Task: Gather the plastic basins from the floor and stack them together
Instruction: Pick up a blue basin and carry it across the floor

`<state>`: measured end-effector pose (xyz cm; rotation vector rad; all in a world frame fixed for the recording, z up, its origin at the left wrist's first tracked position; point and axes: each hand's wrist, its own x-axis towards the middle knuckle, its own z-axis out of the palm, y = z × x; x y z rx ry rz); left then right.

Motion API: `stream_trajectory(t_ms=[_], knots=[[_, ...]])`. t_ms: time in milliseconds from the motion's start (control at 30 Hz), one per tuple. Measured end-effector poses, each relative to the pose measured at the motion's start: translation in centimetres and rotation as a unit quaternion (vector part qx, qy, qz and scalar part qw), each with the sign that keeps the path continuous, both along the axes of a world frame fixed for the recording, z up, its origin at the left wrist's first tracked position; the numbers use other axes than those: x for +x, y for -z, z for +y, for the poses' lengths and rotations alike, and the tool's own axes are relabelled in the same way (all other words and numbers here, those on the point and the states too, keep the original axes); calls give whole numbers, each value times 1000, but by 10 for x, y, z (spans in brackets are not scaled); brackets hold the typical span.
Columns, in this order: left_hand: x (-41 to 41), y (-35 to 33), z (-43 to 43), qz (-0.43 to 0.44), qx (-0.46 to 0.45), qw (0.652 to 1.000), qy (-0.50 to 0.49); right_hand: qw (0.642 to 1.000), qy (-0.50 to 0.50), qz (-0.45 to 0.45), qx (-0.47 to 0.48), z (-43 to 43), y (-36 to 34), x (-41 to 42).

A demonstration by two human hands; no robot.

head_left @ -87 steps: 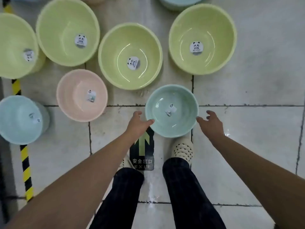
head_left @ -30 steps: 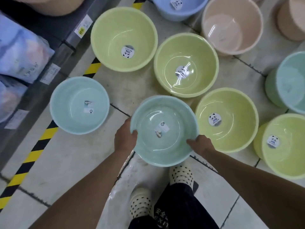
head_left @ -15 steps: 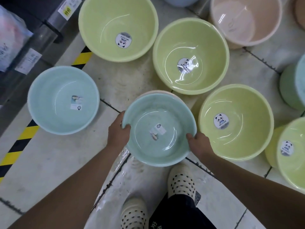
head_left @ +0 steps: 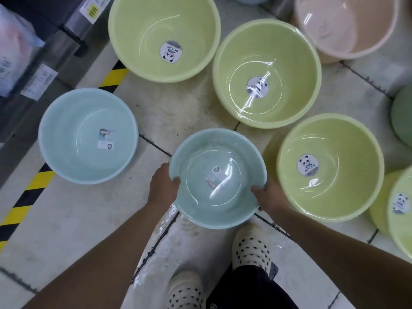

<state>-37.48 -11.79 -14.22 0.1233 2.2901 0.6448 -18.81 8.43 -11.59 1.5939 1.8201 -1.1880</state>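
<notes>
I hold a small pale teal basin [head_left: 231, 157] above the floor, in front of my feet. My left hand [head_left: 161, 186] grips its left rim, thumb inside. My right hand [head_left: 268, 198] grips its right rim the same way. A second pale teal basin [head_left: 73, 121] of similar size sits on the floor to the left. Three large light green basins stand around it: one far left [head_left: 196, 25], one in the middle [head_left: 296, 63], one to the right [head_left: 347, 143]. A pink basin [head_left: 367, 30] sits at the top right.
A shelf base with price tags [head_left: 40, 79] and a yellow-black floor stripe [head_left: 33, 190] run along the left. Another green basin [head_left: 401, 219] is cut off at the right edge, a darker green one [head_left: 403, 117] above it. My polka-dot slippers [head_left: 252, 248] stand below the held basin.
I picked the small teal basin off the floor with both hands and carried it to the left. A pink rim that showed under it half a second ago is now hidden.
</notes>
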Motion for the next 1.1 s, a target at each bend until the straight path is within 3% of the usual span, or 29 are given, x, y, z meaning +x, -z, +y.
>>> stream_trajectory(t_ms=[167,367,567,733,1100], knots=[[-9,-43,-7,18,12,997,-78,999,25,18,21,-7,-44,-25],[-46,-145,-49,49,31,989,-137,996,-68,60,15,-19,-133,-90],[-86,-218,-110,71,-16,977,-198,980,-171,96,-17,-53,-202,-161],[-121,-205,-140,83,-18,975,-206,979,-167,116,1,-78,-190,-208],[-190,-102,-191,151,-72,973,-159,986,-46,156,-43,-134,-74,-286]])
